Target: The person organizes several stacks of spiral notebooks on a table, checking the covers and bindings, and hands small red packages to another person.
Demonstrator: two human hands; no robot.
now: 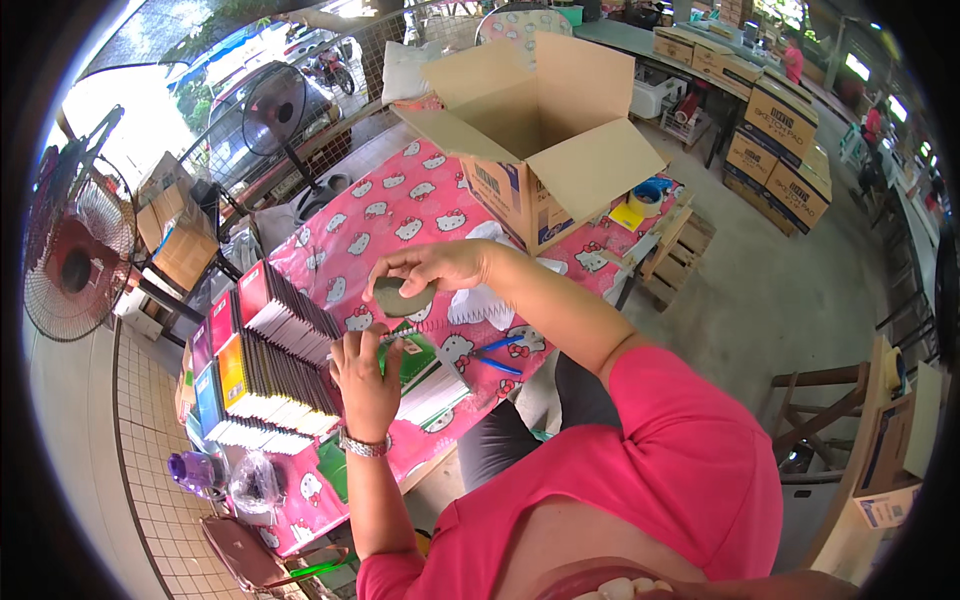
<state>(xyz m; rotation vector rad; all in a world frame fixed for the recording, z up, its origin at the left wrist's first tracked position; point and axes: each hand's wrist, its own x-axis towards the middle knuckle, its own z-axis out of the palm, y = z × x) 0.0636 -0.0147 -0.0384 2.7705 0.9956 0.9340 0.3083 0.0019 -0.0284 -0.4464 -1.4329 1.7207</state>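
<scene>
A green-covered notebook (418,360) with a thick block of white pages lies on the pink table. My left hand (366,385), with a metal watch on its wrist, is closed at the notebook's upper left edge. A thin spiral wire (480,314) runs from that edge to the right, well past the notebook. My right hand (440,268) grips a dark grey-green rounded disc (403,297) just above the wire and the left fingertips; its material is unclear. Blue-handled pliers (497,356) lie right of the notebook.
Rows of stacked notebooks (275,370) in several colours stand at the left. An open cardboard box (510,195) stands at the far side, beside tape rolls (648,197). Two fans (80,265) are beyond the left edge. A purple container (195,470) stands near the front left.
</scene>
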